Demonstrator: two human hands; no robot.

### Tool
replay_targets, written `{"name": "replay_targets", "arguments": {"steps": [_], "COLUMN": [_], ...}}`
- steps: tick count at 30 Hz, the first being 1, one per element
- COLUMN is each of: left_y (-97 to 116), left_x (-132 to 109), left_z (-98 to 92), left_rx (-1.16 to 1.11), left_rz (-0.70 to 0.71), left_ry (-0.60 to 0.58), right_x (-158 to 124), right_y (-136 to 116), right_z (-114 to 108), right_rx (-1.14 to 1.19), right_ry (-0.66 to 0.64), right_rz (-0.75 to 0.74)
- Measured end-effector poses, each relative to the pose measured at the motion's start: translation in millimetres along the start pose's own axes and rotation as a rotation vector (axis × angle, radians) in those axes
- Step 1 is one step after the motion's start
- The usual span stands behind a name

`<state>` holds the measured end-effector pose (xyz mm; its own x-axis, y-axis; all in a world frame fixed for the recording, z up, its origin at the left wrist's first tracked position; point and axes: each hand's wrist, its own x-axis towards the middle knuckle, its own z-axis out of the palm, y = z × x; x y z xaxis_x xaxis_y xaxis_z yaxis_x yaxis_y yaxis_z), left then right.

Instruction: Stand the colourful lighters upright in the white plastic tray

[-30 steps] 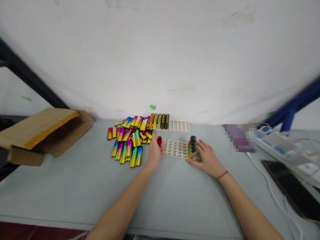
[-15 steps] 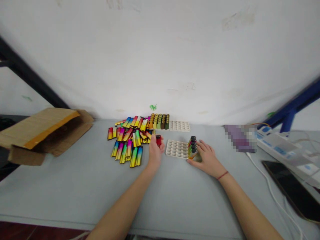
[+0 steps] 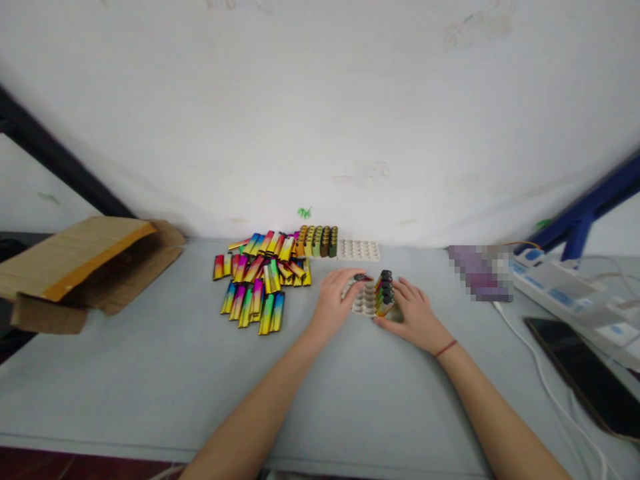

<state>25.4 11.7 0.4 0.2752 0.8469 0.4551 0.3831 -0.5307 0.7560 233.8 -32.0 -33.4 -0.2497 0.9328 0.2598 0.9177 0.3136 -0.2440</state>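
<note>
My left hand point(image 3: 336, 297) pinches a lighter point(image 3: 360, 277), its dark end showing past the fingers, over the white tray with round holes point(image 3: 364, 305). Several lighters point(image 3: 385, 293) with black tops stand upright in a row at that tray's right end. My right hand point(image 3: 413, 315) curves round this end, thumb at the near corner and fingers behind the row, gripping the tray. Left of the hands lies a loose pile of shiny rainbow-coloured lighters point(image 3: 255, 300). Behind them a block of upright lighters point(image 3: 317, 241) stands in close rows.
A second white tray point(image 3: 359, 250) lies near the wall. An open cardboard box point(image 3: 100, 267) lies on its side at the left. To the right are a power strip point(image 3: 565, 293), a white cable point(image 3: 540, 373), a black phone point(image 3: 583, 373) and a blurred-out purple item point(image 3: 475, 270).
My left hand has moved right from beside the pile to above the tray, carrying the lighter. The right hand stays at the tray's right end.
</note>
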Motion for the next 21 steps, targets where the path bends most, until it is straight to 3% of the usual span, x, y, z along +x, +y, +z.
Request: {"name": "replay_targets", "arguments": {"steps": [6,21], "left_y": [-3,-1], "left_x": [1,-4], "left_z": [3.2,11.7], "left_rx": [0.142,0.284], "left_rz": [-0.022,0.038], "left_ry": [-0.087,-0.101], "right_x": [0,0], "right_y": [-1,-1], "right_z": [0,1], "right_rx": [-0.001,-0.005], "right_ry": [-0.004,-0.001], "right_rz": [0.005,0.009]}}
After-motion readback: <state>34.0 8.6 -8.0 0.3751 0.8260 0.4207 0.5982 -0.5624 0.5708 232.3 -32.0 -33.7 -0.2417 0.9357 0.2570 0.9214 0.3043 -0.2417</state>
